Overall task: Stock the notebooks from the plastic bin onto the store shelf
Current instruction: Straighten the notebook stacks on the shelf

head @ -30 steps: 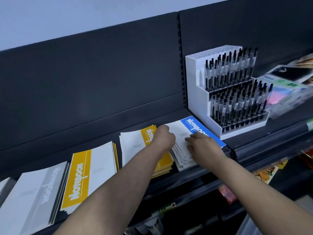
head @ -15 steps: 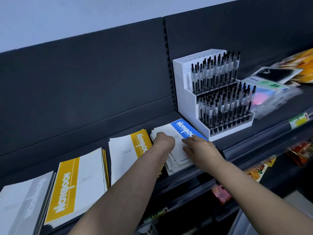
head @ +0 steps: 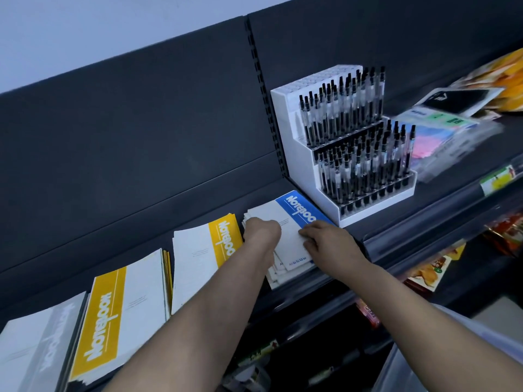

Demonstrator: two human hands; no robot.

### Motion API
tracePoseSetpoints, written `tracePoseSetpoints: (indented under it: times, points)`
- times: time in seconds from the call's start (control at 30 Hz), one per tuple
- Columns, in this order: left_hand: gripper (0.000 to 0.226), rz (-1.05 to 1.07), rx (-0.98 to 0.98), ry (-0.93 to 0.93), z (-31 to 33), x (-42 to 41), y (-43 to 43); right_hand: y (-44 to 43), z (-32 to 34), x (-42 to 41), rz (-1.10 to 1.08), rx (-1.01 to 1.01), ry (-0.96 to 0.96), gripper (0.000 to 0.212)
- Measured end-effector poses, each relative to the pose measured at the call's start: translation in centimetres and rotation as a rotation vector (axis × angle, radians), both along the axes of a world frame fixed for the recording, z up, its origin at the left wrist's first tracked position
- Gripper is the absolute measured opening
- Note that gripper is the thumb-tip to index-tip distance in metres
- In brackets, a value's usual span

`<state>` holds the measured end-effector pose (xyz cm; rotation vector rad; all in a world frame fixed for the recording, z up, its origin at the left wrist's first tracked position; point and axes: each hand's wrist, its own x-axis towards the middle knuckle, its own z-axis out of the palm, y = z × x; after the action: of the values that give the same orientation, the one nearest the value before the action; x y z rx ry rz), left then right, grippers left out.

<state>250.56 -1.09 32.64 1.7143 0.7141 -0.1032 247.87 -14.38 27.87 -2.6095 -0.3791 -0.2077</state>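
Note:
A fanned stack of blue-banded notebooks (head: 285, 213) lies on the dark shelf (head: 396, 222), just left of the pen display. My left hand (head: 261, 230) sits at the stack's left edge, its fingers curled down over that edge. My right hand (head: 325, 239) rests on the top cover near the blue band, fingers touching the cover. Left of this stack lie two yellow-banded notebook stacks, one beside it (head: 206, 250) and one further left (head: 121, 312), and a grey-banded stack (head: 36, 343). A translucent plastic bin's rim (head: 441, 332) shows at the lower right; its contents are hidden.
A white tiered pen display (head: 348, 154) full of black pens stands right beside the blue stack. Packaged stationery (head: 441, 134) lies further right on the shelf. Lower shelves below hold colourful packets (head: 430, 270). The dark back panel rises behind everything.
Both hands have stayed on the blue notebook stack. The view has swung a little to the right, so the stacks sit further left in the frame.

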Motion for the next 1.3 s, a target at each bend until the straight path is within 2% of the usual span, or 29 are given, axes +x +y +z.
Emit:
tracePoseSetpoints:
  times: [0.03,0.1,0.23,0.4,0.47,0.6,0.7,0.8,0.93,1.03,1.13,1.3]
  points:
    - [0.008,-0.028,0.024,-0.009,0.3,0.2,0.1,-0.1,0.0,0.0,-0.002,-0.001,0.003,0.038]
    - [0.023,-0.063,0.053,-0.03,0.8,0.5,0.4,-0.2,0.0,0.0,-0.009,-0.004,0.007,0.038]
    - [0.031,-0.061,-0.01,-0.051,2.1,1.1,1.2,-0.3,0.3,-0.1,-0.019,0.027,0.051,0.039]
    - [0.02,-0.19,0.186,-0.009,2.7,0.9,1.1,-0.5,0.8,-0.1,-0.024,0.084,0.109,0.038]
    - [0.02,-0.22,0.185,-0.016,2.1,0.8,1.5,-0.5,1.0,-0.1,-0.03,0.068,0.115,0.038]
    - [0.023,-0.149,0.184,-0.131,1.5,0.2,2.5,0.2,2.2,0.3,-0.009,0.03,0.153,0.042]
    - [0.036,-0.09,0.101,-0.24,1.5,-0.6,3.4,1.1,3.1,0.4,-0.016,0.11,0.153,0.059]
    - [0.033,-0.104,0.034,-0.427,2.1,-1.3,4.9,2.0,4.4,0.8,-0.121,0.263,0.074,0.078]
    - [0.032,-0.21,-0.145,-0.608,3.5,-1.9,6.7,3.0,6.7,1.0,-0.204,0.43,-0.012,0.079]
    - [0.033,-0.308,-0.24,-0.598,3.8,-1.5,6.6,3.0,7.1,-0.1,-0.282,0.462,-0.134,0.081]
    - [0.035,-0.358,-0.252,-0.578,3.1,-1.2,5.5,2.4,5.8,-1.1,-0.308,0.48,-0.19,0.084]
    - [0.037,-0.343,-0.25,-0.526,0.7,-1.1,4.1,2.1,3.4,-1.6,-0.257,0.538,-0.14,0.085]
